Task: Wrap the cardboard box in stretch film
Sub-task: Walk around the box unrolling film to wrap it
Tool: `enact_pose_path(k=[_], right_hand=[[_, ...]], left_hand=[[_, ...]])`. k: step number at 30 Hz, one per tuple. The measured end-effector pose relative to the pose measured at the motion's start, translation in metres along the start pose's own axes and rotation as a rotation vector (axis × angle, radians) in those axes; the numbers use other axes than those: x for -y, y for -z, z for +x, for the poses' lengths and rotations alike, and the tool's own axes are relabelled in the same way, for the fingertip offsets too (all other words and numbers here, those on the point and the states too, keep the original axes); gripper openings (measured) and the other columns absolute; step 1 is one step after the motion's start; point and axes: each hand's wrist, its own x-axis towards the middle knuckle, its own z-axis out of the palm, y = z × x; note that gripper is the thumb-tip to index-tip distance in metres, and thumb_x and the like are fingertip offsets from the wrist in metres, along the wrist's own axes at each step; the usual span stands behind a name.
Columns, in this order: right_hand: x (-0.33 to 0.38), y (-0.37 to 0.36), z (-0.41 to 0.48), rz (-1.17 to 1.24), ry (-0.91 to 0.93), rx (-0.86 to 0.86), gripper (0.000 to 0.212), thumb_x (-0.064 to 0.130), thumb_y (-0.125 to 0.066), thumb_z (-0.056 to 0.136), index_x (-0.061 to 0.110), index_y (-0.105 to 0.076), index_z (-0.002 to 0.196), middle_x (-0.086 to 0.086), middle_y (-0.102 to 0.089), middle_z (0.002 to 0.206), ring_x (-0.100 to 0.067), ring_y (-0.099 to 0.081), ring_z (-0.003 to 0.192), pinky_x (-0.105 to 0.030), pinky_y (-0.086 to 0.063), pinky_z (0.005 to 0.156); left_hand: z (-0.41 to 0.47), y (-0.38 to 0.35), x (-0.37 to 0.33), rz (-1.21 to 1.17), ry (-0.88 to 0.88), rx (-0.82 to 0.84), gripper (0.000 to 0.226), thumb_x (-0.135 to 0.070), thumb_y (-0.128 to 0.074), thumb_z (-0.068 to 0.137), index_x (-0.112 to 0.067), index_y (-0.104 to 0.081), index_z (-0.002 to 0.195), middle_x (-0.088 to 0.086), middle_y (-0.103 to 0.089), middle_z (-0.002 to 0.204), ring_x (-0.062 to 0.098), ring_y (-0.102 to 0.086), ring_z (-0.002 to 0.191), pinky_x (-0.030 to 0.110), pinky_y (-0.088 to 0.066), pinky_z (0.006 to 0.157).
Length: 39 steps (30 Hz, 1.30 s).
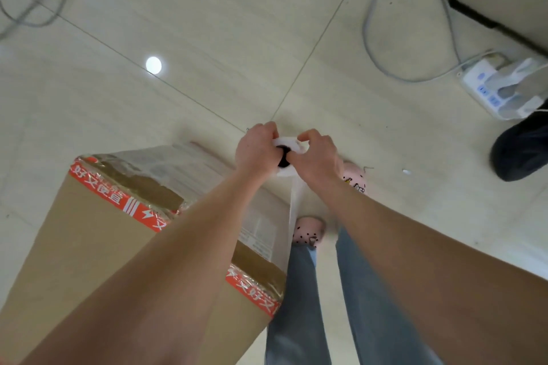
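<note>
Seemingly left hand, right hand round roll

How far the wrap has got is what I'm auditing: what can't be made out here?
Head view:
stretch film roll: mostly covered by left hand and right hand; amount left unclear.
cardboard box: lower part cut off by the bottom edge, middle hidden by the left forearm.
box label: print blurred.
film: too transparent to count layers.

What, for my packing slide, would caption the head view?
Left hand and right hand grip the stretch film roll beside the taped cardboard box.
</note>
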Motion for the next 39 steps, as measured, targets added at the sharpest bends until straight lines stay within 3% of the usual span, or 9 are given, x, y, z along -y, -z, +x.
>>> enact_pose_path(k=[3,6,9,13,16,20,25,31,39], right_hand=[[0.017,0.003,0.009,0.078,-0.006,0.066,0.047,0.033,-0.064,0.079,0.029,-0.050,0.124,0.001,-0.060,0.112,-0.018,-0.058,0.087,-0.026,-0.039,0.065],[0.041,-0.003,0.018,0.145,0.042,0.099,0.048,0.027,-0.064,0.080,0.030,-0.051,0.126,0.002,-0.059,0.116,-0.018,-0.056,0.091,-0.024,-0.038,0.068],[0.060,-0.011,0.024,0.182,0.115,0.105,0.045,0.021,-0.061,0.083,0.030,-0.054,0.126,0.004,-0.059,0.122,-0.015,-0.053,0.093,-0.022,-0.039,0.071],[0.080,-0.019,0.032,0.141,0.196,0.133,0.042,0.013,-0.055,0.086,0.029,-0.058,0.125,0.005,-0.060,0.122,-0.013,-0.054,0.095,-0.021,-0.038,0.074],[0.089,-0.022,0.033,0.120,0.205,0.145,0.042,0.016,-0.057,0.086,0.026,-0.056,0.127,0.004,-0.059,0.122,-0.016,-0.058,0.107,-0.021,-0.038,0.075],[0.084,-0.026,0.029,0.070,0.127,0.083,0.043,0.023,-0.062,0.083,0.021,-0.049,0.124,-0.002,-0.060,0.114,-0.021,-0.060,0.097,-0.029,-0.046,0.076],[0.091,-0.031,0.029,0.065,0.111,0.083,0.022,0.013,-0.057,0.083,0.020,-0.052,0.104,-0.001,-0.059,0.091,-0.023,-0.061,0.082,-0.030,-0.049,0.067],[0.099,-0.025,0.035,0.056,0.122,0.111,0.023,0.011,-0.059,0.084,0.018,-0.056,0.106,-0.002,-0.061,0.095,-0.019,-0.059,0.076,-0.027,-0.047,0.064],[0.104,-0.023,0.038,0.097,0.102,0.127,0.018,0.011,-0.061,0.084,0.018,-0.056,0.100,0.000,-0.062,0.094,-0.010,-0.057,0.070,-0.014,-0.040,0.051]], left_hand=[[0.008,0.008,0.006,-0.196,0.210,-0.071,0.015,-0.019,-0.065,0.077,-0.014,-0.053,0.084,0.000,-0.057,0.080,0.022,-0.054,0.077,0.031,-0.043,0.062],[0.014,0.017,0.014,-0.334,0.376,-0.149,0.016,-0.020,-0.065,0.079,-0.014,-0.050,0.082,-0.004,-0.053,0.074,0.019,-0.051,0.072,0.025,-0.033,0.051],[0.020,0.023,0.024,-0.550,0.532,-0.208,0.017,-0.019,-0.066,0.078,-0.012,-0.051,0.083,-0.002,-0.056,0.074,0.021,-0.059,0.068,0.026,-0.046,0.050],[0.024,0.026,0.038,-0.705,0.629,-0.178,0.026,-0.020,-0.065,0.080,-0.002,-0.058,0.097,0.008,-0.065,0.088,0.017,-0.062,0.055,0.017,-0.044,0.041],[0.025,0.034,0.048,-0.468,0.474,-0.187,0.036,-0.021,-0.066,0.080,-0.006,-0.052,0.110,0.004,-0.059,0.101,0.021,-0.059,0.078,0.031,-0.049,0.066],[0.027,0.045,0.049,-0.185,0.141,-0.199,0.034,-0.014,-0.059,0.081,-0.016,-0.055,0.114,0.006,-0.053,0.106,0.026,-0.056,0.088,0.035,-0.044,0.068],[0.033,0.053,0.051,-0.157,0.200,-0.199,0.021,-0.009,-0.056,0.080,-0.011,-0.058,0.101,0.011,-0.058,0.098,0.029,-0.056,0.091,0.031,-0.036,0.065],[0.034,0.055,0.044,-0.191,0.254,-0.184,0.019,-0.006,-0.053,0.083,-0.008,-0.056,0.101,0.006,-0.047,0.089,0.028,-0.054,0.088,0.031,-0.032,0.064],[0.037,0.059,0.042,-0.107,0.128,-0.095,0.038,-0.011,-0.056,0.087,-0.015,-0.050,0.124,0.009,-0.048,0.118,0.027,-0.053,0.104,0.034,-0.043,0.072]])
